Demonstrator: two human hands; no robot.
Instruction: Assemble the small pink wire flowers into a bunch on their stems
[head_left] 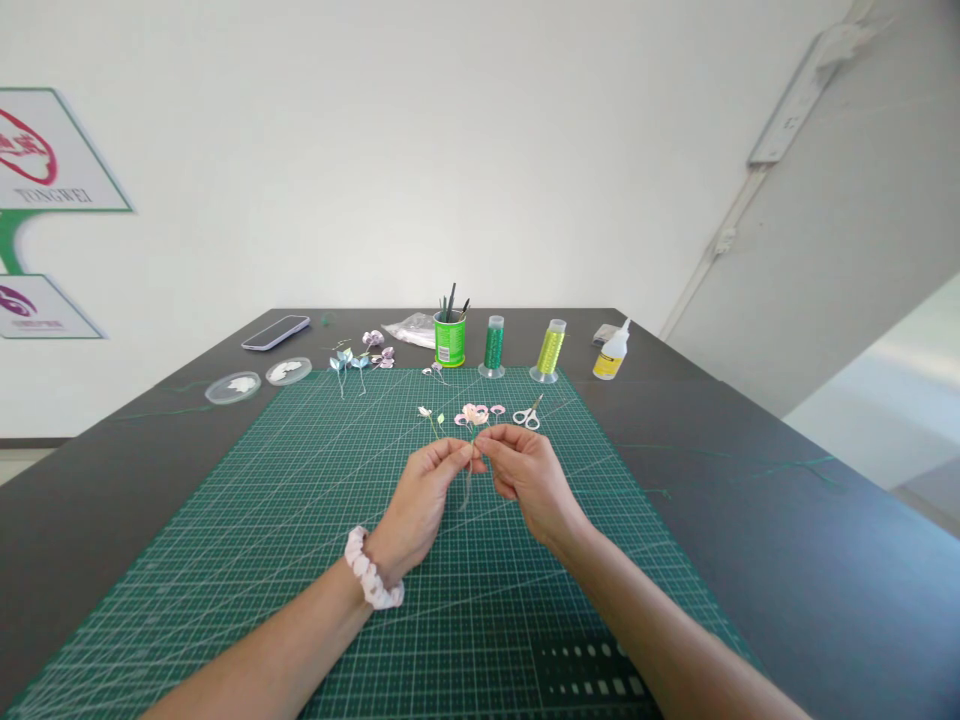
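Note:
Both my hands meet above the green cutting mat (480, 610). My left hand (430, 487), with a pale scrunchie (367, 572) at its wrist, pinches the stem of a small pink flower (475, 413). My right hand (525, 477) is closed in a pinch against the same stem, just under the bloom; whether it grips stem or thread is too small to tell. Thin strands (466, 492) hang below the fingers. Beyond the hands lie loose pink petals (498, 410), a small flower piece (425, 411) and white-handled scissors (526, 418).
Behind the mat stand a green can of tools (450, 342), a dark green thread spool (493, 347), a yellow-green spool (550, 350) and a glue bottle (611, 355). At the left are blue flowers (342, 361), two shallow dishes (233, 388) and a phone (276, 332).

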